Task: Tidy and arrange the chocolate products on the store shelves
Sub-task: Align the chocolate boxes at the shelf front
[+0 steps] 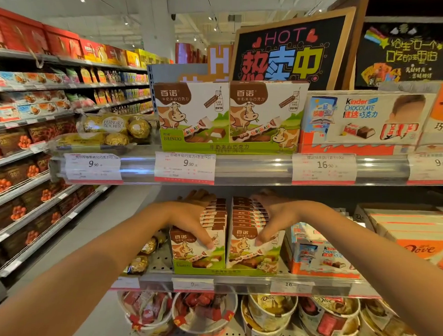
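My left fingers (206, 240) lie pressed together, flat on the front of the left Bainuo milk chocolate row (201, 246); my right fingers (263, 238) do the same on the right row (252, 246). Neither hand grips a box. Both rows sit in a green display tray (210, 271) on the middle shelf (247, 282), at 12 o'clock from me. They look squared up already. The Kinder boxes (321, 252) at 3 o'clock sit askew, and the Ferrero Rocher (144, 256) at 9 o'clock lies loose; I judge those remain.
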`<state>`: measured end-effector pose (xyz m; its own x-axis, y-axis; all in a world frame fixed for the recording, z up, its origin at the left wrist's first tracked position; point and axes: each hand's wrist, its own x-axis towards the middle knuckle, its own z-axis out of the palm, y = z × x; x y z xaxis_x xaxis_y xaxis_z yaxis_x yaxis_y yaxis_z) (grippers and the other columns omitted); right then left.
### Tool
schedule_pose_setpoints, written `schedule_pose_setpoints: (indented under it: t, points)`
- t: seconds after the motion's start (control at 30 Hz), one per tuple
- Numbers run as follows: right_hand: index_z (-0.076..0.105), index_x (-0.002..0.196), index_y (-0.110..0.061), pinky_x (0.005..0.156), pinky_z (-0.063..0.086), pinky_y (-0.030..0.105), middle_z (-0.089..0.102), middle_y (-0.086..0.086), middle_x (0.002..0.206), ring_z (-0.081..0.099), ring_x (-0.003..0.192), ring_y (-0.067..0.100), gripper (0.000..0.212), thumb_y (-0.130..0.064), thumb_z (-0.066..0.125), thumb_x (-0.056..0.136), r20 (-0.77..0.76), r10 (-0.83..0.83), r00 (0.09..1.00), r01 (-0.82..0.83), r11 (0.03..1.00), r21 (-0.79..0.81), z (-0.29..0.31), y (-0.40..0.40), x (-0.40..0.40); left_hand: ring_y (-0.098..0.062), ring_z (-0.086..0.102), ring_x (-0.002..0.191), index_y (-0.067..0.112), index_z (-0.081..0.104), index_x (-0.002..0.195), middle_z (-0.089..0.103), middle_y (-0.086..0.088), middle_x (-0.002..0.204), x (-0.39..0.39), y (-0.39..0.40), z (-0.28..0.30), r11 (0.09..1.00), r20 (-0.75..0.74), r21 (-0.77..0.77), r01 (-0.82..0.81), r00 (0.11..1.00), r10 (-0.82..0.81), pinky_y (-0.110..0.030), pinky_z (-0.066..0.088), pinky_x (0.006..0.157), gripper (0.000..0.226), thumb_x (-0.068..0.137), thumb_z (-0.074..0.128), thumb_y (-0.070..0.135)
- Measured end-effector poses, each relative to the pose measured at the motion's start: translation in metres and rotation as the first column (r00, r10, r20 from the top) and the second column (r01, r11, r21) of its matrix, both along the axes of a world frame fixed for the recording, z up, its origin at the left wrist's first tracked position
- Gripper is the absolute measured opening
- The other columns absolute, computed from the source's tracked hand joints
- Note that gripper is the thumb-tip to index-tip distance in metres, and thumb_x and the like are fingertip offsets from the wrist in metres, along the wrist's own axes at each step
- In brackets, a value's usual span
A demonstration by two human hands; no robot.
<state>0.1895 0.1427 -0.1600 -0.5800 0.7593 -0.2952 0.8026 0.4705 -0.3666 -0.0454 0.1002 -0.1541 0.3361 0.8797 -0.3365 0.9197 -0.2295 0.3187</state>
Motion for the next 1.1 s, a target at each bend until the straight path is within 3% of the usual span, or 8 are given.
schedule_pose_setpoints:
  t: [0.2, 0.4, 0.53, 0.6, 0.67, 0.77, 0.93, 1.1]
  points:
    - [0.002, 0.150, -0.017, 0.116, 0.021, 0.033, 0.007, 0.007, 0.153, 0.013, 0.141, 0.025, 0.118, -0.045, 0.080, 0.066, 0.039, 0.009, 0.999, -0.016, 0.985, 0.169, -0.012, -0.005, -0.009, -0.007, 0.045, 0.115, 0.026, 0.037, 0.136, 0.045, 0.009, 0.130, -0.002, -0.012, -0.013, 0.987, 0.178, 0.159, -0.012, 0.984, -0.017, -0.018, 0.037, 0.098, 0.083, 0.067, 0.081, 0.042]
    - [0.004, 0.150, -0.015, 0.118, 0.014, 0.034, 0.008, 0.003, 0.156, 0.005, 0.144, 0.023, 0.121, -0.044, 0.083, 0.063, -0.328, -0.101, 0.939, 0.172, 0.965, 0.198, -0.027, -0.032, -0.002, -0.009, 0.042, 0.121, 0.029, 0.026, 0.142, 0.037, 0.011, 0.135, -0.019, -0.014, -0.033, 0.911, 0.506, 0.308, -0.274, 0.858, 0.087, -0.021, 0.035, 0.099, 0.106, 0.056, 0.084, 0.050]
    - [0.044, 0.122, -0.022, 0.092, 0.038, 0.023, 0.053, -0.003, 0.122, 0.048, 0.117, 0.018, 0.049, -0.043, 0.065, 0.082, -0.731, -0.419, 0.539, 0.427, 0.884, -0.192, -0.027, -0.055, -0.013, -0.018, 0.064, 0.101, 0.020, 0.040, 0.127, 0.063, 0.001, 0.115, -0.014, -0.033, -0.060, 0.861, 0.891, -0.123, -0.494, 0.326, 0.315, -0.036, 0.052, 0.088, 0.075, 0.064, 0.079, 0.035]
    - [0.047, 0.101, -0.021, 0.085, 0.037, 0.025, 0.057, -0.002, 0.103, 0.054, 0.092, 0.013, 0.019, -0.038, 0.050, 0.093, -0.732, -0.583, 0.353, 0.427, 0.796, -0.429, -0.026, -0.053, -0.020, -0.029, 0.066, 0.098, 0.008, 0.049, 0.124, 0.068, -0.013, 0.109, -0.011, -0.035, -0.069, 0.799, 0.909, -0.371, -0.473, -0.011, 0.416, -0.045, 0.052, 0.087, 0.067, 0.069, 0.071, 0.037]
    - [0.050, 0.102, -0.015, 0.074, 0.042, 0.025, 0.059, -0.001, 0.089, 0.056, 0.076, 0.011, 0.019, -0.033, 0.043, 0.098, -0.676, -0.675, 0.297, 0.410, 0.729, -0.548, -0.028, -0.049, -0.024, -0.032, 0.066, 0.097, 0.007, 0.056, 0.119, 0.068, -0.017, 0.108, -0.010, -0.036, -0.067, 0.776, 0.873, -0.483, -0.405, -0.156, 0.462, -0.044, 0.052, 0.083, 0.049, 0.080, 0.063, 0.035]
    - [0.050, 0.115, -0.011, 0.054, 0.045, 0.025, 0.065, 0.004, 0.084, 0.063, 0.071, 0.016, 0.028, -0.032, 0.042, 0.099, -0.631, -0.745, 0.216, 0.398, 0.657, -0.640, -0.031, -0.044, -0.024, -0.030, 0.068, 0.093, 0.008, 0.061, 0.116, 0.070, -0.015, 0.103, -0.007, -0.036, -0.064, 0.781, 0.867, -0.496, -0.379, -0.180, 0.464, -0.042, 0.051, 0.081, 0.038, 0.092, 0.049, 0.036]
    - [0.055, 0.100, -0.014, 0.059, 0.048, 0.028, 0.067, 0.005, 0.077, 0.064, 0.066, 0.020, 0.025, -0.037, 0.046, 0.096, -0.603, -0.783, 0.148, 0.371, 0.610, -0.701, -0.038, -0.039, -0.022, -0.033, 0.065, 0.100, 0.009, 0.059, 0.120, 0.069, -0.017, 0.108, -0.007, -0.036, -0.065, 0.786, 0.869, -0.491, -0.375, -0.145, 0.474, -0.046, 0.050, 0.089, 0.042, 0.095, 0.045, 0.039]
    - [0.051, 0.119, -0.012, 0.057, 0.049, 0.028, 0.068, 0.007, 0.087, 0.066, 0.073, 0.021, 0.033, -0.036, 0.047, 0.096, -0.601, -0.783, 0.160, 0.392, 0.609, -0.690, -0.035, -0.041, -0.026, -0.033, 0.067, 0.097, 0.010, 0.052, 0.123, 0.068, -0.017, 0.108, -0.008, -0.030, -0.064, 0.756, 0.847, -0.514, -0.405, -0.099, 0.523, -0.043, 0.053, 0.079, 0.041, 0.093, 0.050, 0.037]
